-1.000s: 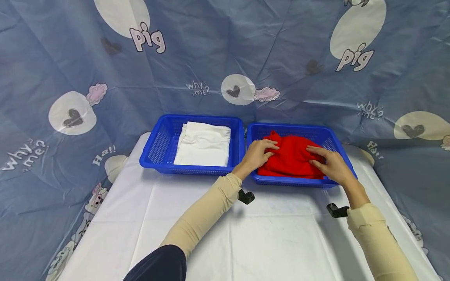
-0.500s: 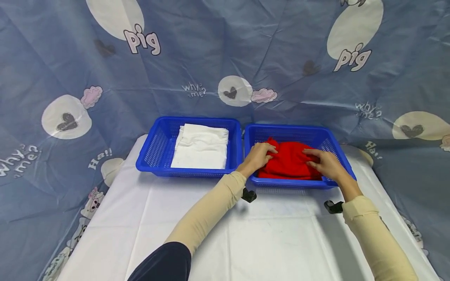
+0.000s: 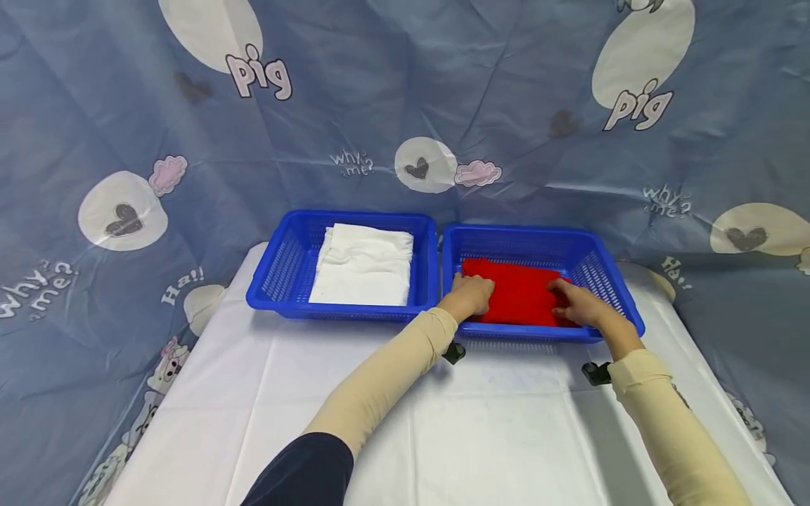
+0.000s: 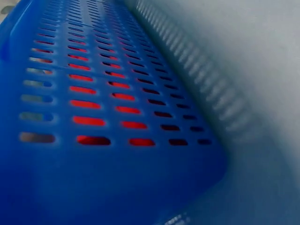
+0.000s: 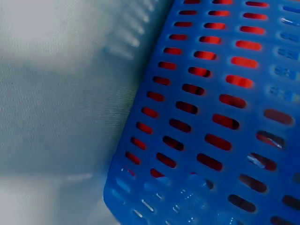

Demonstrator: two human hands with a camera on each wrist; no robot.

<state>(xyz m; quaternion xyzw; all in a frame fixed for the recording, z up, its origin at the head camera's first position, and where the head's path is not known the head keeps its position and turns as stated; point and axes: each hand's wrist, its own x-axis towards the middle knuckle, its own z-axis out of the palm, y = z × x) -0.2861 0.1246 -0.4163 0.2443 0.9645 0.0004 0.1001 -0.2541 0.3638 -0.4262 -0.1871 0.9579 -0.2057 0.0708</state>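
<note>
A red cloth (image 3: 522,288) lies fairly flat in the right blue basket (image 3: 525,234). My left hand (image 3: 470,295) reaches over the basket's front left part and touches the cloth's left edge; its fingertips point down and are partly hidden. At the cloth's right edge is my right hand (image 3: 583,306), fingers bent, with thumb and fingers apart. Neither hand shows in the wrist views. There, red cloth (image 4: 86,121) appears through the slots of the basket wall (image 4: 140,173) on the left, and red (image 5: 241,80) also shows through the wall (image 5: 154,192) on the right.
A second blue basket (image 3: 268,299) stands close on the left, with folded white cloth (image 3: 363,267) inside. Both baskets stand at the back of a table with a white cover (image 3: 493,436), before a blue printed curtain (image 3: 354,84).
The bunched red cloth has come down and now lies flatter in the basket. My left hand has moved lower and closer to the front rim; the right hand has sunk slightly too.
</note>
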